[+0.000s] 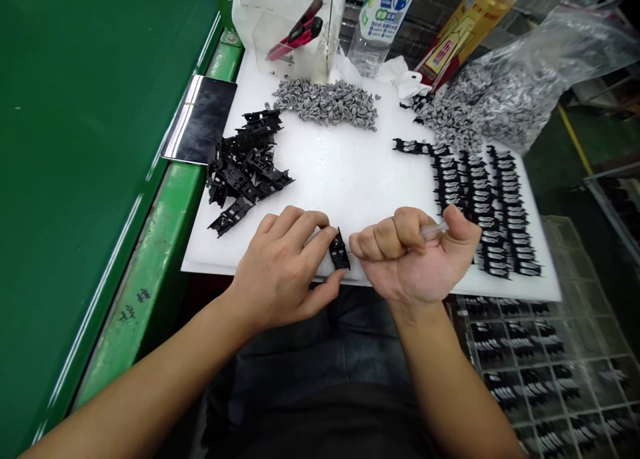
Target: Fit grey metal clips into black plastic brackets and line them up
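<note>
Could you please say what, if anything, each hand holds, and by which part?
The left hand holds a black part by its ends, between thumb and forefinger; the right hand grips a translucent tool by its shaft.

Matt black plastic part; smooth white board.

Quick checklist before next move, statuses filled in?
1. Left hand on black part: ok, held between thumb and fingers.
2. Right hand gripping clear rod: ok, fist closed round it.
3. Rod's far end on the part: cannot tell, fist hides it.
4. Gray pieces on white board: ok, piled at far side.
5. Loose black parts lined up: not ok, jumbled heap.
</note>
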`<control>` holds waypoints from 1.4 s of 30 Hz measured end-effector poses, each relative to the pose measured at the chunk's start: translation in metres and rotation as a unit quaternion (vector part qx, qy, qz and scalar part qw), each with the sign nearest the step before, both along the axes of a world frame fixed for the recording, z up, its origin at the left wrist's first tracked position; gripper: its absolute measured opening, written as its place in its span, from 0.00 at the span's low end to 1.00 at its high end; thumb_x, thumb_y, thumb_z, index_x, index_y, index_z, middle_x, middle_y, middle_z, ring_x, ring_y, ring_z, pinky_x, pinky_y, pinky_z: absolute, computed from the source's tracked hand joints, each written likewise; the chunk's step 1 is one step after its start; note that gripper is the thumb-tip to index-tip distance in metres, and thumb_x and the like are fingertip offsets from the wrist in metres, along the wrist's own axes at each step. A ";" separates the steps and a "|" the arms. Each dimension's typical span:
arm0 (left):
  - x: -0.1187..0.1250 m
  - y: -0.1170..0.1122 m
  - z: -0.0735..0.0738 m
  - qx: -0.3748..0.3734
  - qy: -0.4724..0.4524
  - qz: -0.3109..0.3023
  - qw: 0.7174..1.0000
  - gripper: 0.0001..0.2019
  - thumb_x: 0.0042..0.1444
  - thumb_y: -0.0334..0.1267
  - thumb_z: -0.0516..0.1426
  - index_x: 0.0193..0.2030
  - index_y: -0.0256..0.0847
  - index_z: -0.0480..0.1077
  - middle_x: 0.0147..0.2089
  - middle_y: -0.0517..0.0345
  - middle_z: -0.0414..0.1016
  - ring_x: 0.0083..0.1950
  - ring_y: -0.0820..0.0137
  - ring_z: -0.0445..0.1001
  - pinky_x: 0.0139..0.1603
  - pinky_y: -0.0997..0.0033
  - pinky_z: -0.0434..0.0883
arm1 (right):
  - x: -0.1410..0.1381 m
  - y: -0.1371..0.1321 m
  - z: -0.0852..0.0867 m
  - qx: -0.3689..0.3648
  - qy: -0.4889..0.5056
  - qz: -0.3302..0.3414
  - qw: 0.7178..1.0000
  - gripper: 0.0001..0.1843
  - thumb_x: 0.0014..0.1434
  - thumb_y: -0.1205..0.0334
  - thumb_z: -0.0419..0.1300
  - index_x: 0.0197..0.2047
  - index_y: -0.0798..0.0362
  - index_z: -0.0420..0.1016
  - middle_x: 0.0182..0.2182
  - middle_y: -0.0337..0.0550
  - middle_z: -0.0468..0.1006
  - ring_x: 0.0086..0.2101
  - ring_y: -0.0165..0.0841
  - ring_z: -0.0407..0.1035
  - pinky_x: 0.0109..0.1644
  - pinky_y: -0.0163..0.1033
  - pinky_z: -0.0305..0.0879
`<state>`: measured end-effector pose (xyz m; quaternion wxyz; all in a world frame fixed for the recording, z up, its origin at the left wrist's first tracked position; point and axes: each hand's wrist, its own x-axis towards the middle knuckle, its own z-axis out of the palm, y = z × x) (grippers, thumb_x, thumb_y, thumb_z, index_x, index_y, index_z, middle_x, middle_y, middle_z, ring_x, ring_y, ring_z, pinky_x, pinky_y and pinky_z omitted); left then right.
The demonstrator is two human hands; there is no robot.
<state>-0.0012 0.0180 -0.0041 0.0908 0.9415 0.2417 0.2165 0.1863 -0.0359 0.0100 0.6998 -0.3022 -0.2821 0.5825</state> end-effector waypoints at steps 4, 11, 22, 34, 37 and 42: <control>-0.001 0.000 0.000 0.000 -0.001 -0.001 1.000 0.21 0.68 0.49 0.57 0.59 0.37 0.71 0.58 0.42 0.77 0.53 0.51 0.71 0.47 0.49 0.66 | 0.000 0.000 0.000 -0.006 -0.004 -0.002 1.000 0.33 0.65 0.39 0.56 0.18 0.47 0.47 0.13 0.29 0.41 0.18 0.27 0.35 0.25 0.40 0.46; 0.000 -0.001 -0.001 0.004 0.000 0.000 1.000 0.22 0.67 0.50 0.57 0.60 0.36 0.72 0.58 0.43 0.76 0.53 0.51 0.71 0.46 0.49 0.66 | 0.000 -0.001 0.001 -0.005 -0.011 -0.009 1.000 0.32 0.66 0.39 0.53 0.19 0.48 0.47 0.13 0.30 0.41 0.17 0.27 0.35 0.26 0.41 0.46; 0.001 -0.002 -0.001 0.023 -0.005 0.008 1.000 0.23 0.69 0.52 0.56 0.59 0.35 0.73 0.57 0.42 0.77 0.53 0.51 0.72 0.45 0.50 0.66 | -0.003 -0.002 0.000 0.022 0.009 -0.030 0.999 0.33 0.67 0.38 0.53 0.20 0.48 0.45 0.15 0.30 0.40 0.18 0.27 0.34 0.26 0.41 0.46; 0.003 -0.002 -0.002 0.029 -0.012 0.008 0.999 0.25 0.69 0.53 0.57 0.59 0.33 0.75 0.57 0.43 0.78 0.52 0.51 0.73 0.45 0.50 0.66 | -0.006 0.000 -0.001 0.022 0.003 -0.043 0.999 0.31 0.67 0.40 0.52 0.20 0.47 0.46 0.14 0.30 0.42 0.18 0.28 0.35 0.27 0.41 0.45; 0.002 -0.002 -0.002 0.030 -0.008 0.008 0.999 0.24 0.69 0.53 0.56 0.59 0.34 0.75 0.57 0.42 0.78 0.53 0.51 0.72 0.45 0.50 0.66 | -0.005 -0.001 -0.001 0.023 -0.003 -0.038 0.999 0.31 0.67 0.40 0.52 0.20 0.47 0.47 0.14 0.30 0.42 0.18 0.28 0.35 0.27 0.41 0.45; 0.002 -0.001 -0.003 0.033 -0.008 0.009 0.999 0.24 0.69 0.53 0.56 0.59 0.34 0.75 0.57 0.42 0.78 0.53 0.51 0.72 0.45 0.50 0.66 | -0.003 0.000 -0.003 0.039 -0.013 -0.028 0.999 0.30 0.68 0.41 0.49 0.20 0.48 0.49 0.14 0.31 0.42 0.18 0.28 0.36 0.27 0.42 0.45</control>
